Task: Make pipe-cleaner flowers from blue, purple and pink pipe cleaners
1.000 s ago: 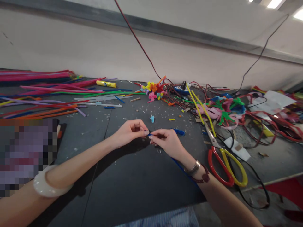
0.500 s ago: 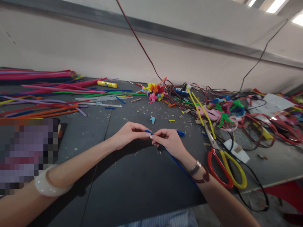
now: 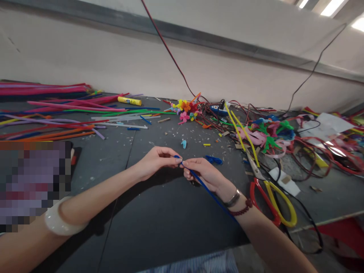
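A: What's on the dark workbench (image 3: 170, 231)?
B: Many loose pipe cleaners (image 3: 57, 110) still lie upper left; a bunch of made-up pipe-cleaner flowers (image 3: 184, 112) sits top centre.
A: And the hands?
B: At centre, the left hand (image 3: 157, 163) pinches a blue pipe cleaner (image 3: 209, 190) near its tip; the right hand (image 3: 203, 175) grasps it just below. It runs straight toward lower right, with no bend visible.

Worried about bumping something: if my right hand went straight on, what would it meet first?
Probably your left hand, just ahead of the fingers of your right hand; depth is hard to judge. The blue pipe cleaner runs between them.
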`<act>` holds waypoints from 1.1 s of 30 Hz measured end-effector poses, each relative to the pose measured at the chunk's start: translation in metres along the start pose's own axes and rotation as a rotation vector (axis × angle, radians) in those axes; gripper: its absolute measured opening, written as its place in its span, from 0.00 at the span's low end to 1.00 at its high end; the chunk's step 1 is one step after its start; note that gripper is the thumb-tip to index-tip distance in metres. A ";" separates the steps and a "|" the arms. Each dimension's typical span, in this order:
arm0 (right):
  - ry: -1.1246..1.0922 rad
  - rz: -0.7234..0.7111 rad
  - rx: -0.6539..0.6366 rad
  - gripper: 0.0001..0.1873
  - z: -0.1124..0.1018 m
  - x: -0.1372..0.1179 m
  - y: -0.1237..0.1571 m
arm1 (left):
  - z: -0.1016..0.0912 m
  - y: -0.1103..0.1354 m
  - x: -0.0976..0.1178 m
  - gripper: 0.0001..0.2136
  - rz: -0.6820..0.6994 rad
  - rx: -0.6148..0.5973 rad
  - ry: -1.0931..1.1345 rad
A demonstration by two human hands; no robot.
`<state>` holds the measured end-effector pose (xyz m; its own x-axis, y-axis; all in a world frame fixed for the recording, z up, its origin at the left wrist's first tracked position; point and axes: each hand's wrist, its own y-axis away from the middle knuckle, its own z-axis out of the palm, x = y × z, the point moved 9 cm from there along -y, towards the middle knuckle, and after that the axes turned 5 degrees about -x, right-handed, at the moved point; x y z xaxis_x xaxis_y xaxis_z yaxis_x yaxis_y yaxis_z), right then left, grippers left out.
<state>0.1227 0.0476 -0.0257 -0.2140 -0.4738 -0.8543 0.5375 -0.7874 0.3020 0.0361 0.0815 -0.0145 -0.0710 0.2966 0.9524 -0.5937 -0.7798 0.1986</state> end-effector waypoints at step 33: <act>0.679 -0.230 0.163 0.09 -0.008 -0.038 0.013 | 0.004 0.001 0.017 0.09 0.082 -0.014 -0.450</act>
<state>0.1440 0.0589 0.0073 0.2737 0.0178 -0.9617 0.4000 -0.9114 0.0970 0.0375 0.0833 0.0033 0.2357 -0.0373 0.9711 -0.6115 -0.7823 0.1184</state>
